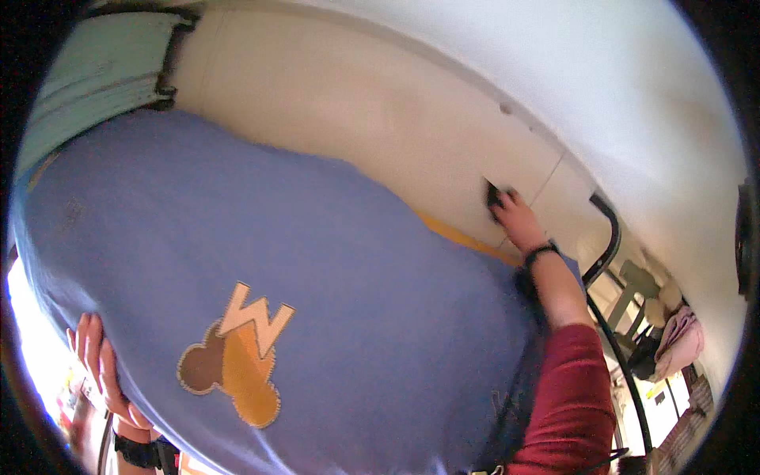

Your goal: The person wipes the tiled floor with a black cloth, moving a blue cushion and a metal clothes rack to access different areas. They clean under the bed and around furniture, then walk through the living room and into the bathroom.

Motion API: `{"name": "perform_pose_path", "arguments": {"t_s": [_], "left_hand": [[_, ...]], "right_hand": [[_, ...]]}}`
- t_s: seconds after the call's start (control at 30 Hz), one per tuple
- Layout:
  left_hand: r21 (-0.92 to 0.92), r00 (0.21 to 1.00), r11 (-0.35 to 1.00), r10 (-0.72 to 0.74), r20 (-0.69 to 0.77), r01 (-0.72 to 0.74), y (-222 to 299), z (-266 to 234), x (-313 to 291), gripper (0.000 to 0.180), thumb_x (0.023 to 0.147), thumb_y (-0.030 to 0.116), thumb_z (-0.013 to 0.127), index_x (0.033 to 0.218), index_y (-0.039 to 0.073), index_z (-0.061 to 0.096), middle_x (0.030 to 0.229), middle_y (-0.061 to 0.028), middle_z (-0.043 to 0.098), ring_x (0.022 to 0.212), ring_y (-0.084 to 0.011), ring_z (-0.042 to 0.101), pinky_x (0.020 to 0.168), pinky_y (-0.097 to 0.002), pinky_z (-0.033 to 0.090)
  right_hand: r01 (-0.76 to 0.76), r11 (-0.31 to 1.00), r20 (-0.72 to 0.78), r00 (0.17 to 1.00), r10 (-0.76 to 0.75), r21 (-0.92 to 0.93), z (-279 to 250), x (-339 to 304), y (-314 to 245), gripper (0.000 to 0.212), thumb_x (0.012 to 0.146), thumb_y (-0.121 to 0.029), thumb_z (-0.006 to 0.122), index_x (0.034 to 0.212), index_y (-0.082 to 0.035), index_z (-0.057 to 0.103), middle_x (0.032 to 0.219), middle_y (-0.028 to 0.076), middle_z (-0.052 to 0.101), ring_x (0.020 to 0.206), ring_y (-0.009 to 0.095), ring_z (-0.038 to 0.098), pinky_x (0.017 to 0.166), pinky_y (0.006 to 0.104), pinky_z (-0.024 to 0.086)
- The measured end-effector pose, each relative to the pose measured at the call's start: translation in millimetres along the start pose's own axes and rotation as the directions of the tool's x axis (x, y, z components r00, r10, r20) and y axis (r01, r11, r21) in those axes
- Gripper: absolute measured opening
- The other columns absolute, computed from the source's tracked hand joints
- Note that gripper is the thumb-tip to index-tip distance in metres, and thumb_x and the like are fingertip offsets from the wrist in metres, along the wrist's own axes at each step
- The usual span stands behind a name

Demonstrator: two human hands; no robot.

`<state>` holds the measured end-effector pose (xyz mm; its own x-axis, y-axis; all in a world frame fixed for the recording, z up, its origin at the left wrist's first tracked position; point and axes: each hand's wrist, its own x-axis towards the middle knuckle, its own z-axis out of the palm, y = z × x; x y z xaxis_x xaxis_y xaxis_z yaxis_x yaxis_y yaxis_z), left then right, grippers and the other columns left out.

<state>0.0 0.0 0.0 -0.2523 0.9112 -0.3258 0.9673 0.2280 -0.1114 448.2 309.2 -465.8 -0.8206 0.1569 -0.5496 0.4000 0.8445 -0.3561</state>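
- My right hand (518, 222) is at 2 o'clock from the middle of the blue cloth (356, 237), over the pale surface (380, 95) beyond its far edge.
- Its fingers are closed on a small dark thing (492, 199); blur hides just what that is.
- The dark thing juts out at about 10 o'clock from those fingers, its long axis running roughly from 11 to 5 and its thin tip toward 11.
- The right hand is plainly the nearer one to it; my left hand (101, 368) is well apart, down at 8 o'clock.
- The left fingers are straight, laid against the near left edge of the cloth, with nothing clamped in them that I can see.
- The cloth itself stretches broadly from 10 to 4 o'clock between my two hands, so from the right fingers most of it lies toward 8.
- An orange strip (459, 231) shows along its far edge, at about 8 o'clock from the right hand and near it.
- A brown and orange patch (252, 384) sits on the cloth, at 3 o'clock from the left hand.
- A bent black tube (612, 233) stands at 3 o'clock from the right hand, apart from it.
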Motion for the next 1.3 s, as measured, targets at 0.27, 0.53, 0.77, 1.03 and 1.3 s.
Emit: {"name": "perform_pose_path", "arguments": {"t_s": [0.27,0.53,0.77,1.03,1.3], "left_hand": [[-0.017,0.999,0.999,-0.031,-0.011,0.031,5.6,4.2,3.4,0.062,0.087,0.05,0.025,0.127,0.007,0.046,0.129,-0.0203,0.046,0.122,-0.0396,0.041,0.103,-0.0589,0.019],[0.017,1.0,1.0,-0.011,0.012,0.011,0.3,-0.5,-8.9,0.063,0.087,0.05,0.021,0.133,0.009,0.037,0.132,-0.0215,0.042,0.122,-0.0405,0.04,0.103,-0.0611,0.02],[-0.027,0.999,1.0,0.003,0.049,-0.002,0.1,-4.4,-1.9,0.061,0.09,0.049,0.026,0.133,0.008,0.038,0.134,-0.0198,0.04,0.124,-0.0404,0.037,0.104,-0.0591,0.017],[-0.001,1.0,1.0,0.005,-0.003,-0.005,-0.3,3.4,2.9,0.061,0.088,0.047,0.024,0.13,0.006,0.042,0.132,-0.0204,0.044,0.123,-0.0392,0.039,0.104,-0.0586,0.019],[-0.012,1.0,1.0,0.005,-0.02,-0.005,1.7,3.7,2.2,0.06,0.086,0.046,0.025,0.127,0.007,0.046,0.128,-0.0206,0.048,0.122,-0.0394,0.041,0.103,-0.0588,0.02]], "right_hand": [[0.124,0.992,-0.532,0.84,-0.106,-0.003,-83.6,125.2,-61.8,0.021,0.077,-0.011,0.056,0.097,-0.009,0.059,0.119,0.012,0.047,0.103,0.031,0.048,0.085,0.0396,0.045],[-0.133,0.984,-0.473,0.864,0.175,0.121,-123.4,267.3,-115.9,0.039,0.083,-0.015,0.048,0.122,-0.01,0.05,0.135,0.012,0.039,0.114,0.031,0.046,0.093,0.0413,0.043],[-0.302,0.952,-0.378,0.887,0.264,-0.044,-41.4,83.2,25.3,0.041,0.082,-0.004,0.047,0.124,-0.004,0.044,0.129,0.022,0.039,0.113,0.039,0.045,0.091,0.0415,0.045],[-0.559,0.798,-0.236,0.763,0.602,0.226,-30.6,-47.5,15.4,0.036,0.073,-0.005,0.055,0.109,-0.008,0.057,0.11,0.016,0.055,0.099,0.038,0.053,0.084,0.0444,0.045],[-0.087,0.971,-0.418,0.891,0.176,0.222,-129.9,218.7,-122.5,0.034,0.076,-0.001,0.052,0.11,-0.009,0.055,0.113,0.015,0.051,0.106,0.035,0.047,0.083,0.0397,0.047]]}}
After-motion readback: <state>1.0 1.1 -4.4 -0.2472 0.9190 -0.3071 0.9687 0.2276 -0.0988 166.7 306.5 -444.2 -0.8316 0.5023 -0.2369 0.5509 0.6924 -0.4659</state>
